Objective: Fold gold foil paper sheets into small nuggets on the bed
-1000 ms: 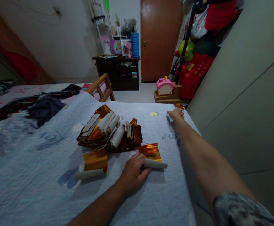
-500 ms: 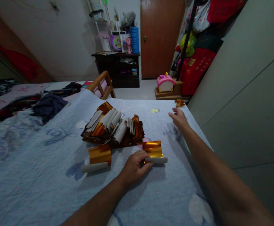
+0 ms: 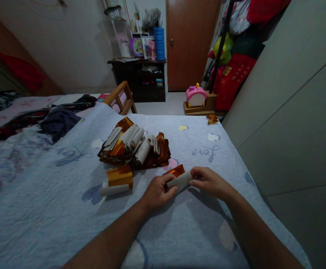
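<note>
A sheet of gold foil paper [image 3: 179,181], its pale backing rolled toward me, is held between both hands just above the blue bedcover. My left hand [image 3: 160,191] pinches its left end, thumb in front and fingers behind. At the right end my right hand [image 3: 206,181] grips the edge between thumb and fingertips. Left of them lies a second curled gold sheet [image 3: 120,176] with a rolled pale edge. Behind it sits a heap of gold foil papers [image 3: 134,147], several folded with their pale backs up.
Small folded gold pieces [image 3: 212,119] lie at the bedcover's [image 3: 67,209] far right corner. Dark clothes [image 3: 59,123] are spread at the left. A wooden chair [image 3: 120,98] stands beyond the far edge, and a pale cabinet [image 3: 294,112] borders the right side.
My right hand has come back from the far right corner and taken the sheet's right end. The sheet is now lifted and tilted, with more of its pale back showing.
</note>
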A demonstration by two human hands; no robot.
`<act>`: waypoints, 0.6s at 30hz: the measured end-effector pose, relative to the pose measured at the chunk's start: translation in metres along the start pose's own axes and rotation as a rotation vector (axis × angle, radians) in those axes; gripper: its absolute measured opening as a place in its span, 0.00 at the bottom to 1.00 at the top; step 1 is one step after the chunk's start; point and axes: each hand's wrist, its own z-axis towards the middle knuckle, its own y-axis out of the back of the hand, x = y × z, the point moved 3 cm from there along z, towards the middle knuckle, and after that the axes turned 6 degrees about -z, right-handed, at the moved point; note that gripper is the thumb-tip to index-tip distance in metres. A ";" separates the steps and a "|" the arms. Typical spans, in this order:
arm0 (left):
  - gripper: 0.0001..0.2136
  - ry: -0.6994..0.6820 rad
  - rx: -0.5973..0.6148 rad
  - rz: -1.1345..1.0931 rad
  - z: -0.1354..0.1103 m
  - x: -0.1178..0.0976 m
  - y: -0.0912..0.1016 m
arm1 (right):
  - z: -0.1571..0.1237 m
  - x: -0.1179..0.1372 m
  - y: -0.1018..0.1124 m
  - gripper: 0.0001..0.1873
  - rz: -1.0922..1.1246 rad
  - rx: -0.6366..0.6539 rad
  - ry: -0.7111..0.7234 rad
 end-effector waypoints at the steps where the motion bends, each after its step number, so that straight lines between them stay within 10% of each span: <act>1: 0.08 0.009 -0.008 -0.011 0.000 0.001 0.000 | 0.002 -0.004 -0.003 0.02 0.026 -0.004 -0.014; 18: 0.09 0.120 -0.299 0.380 0.005 0.009 0.011 | 0.018 -0.006 -0.031 0.14 -0.270 -0.304 -0.013</act>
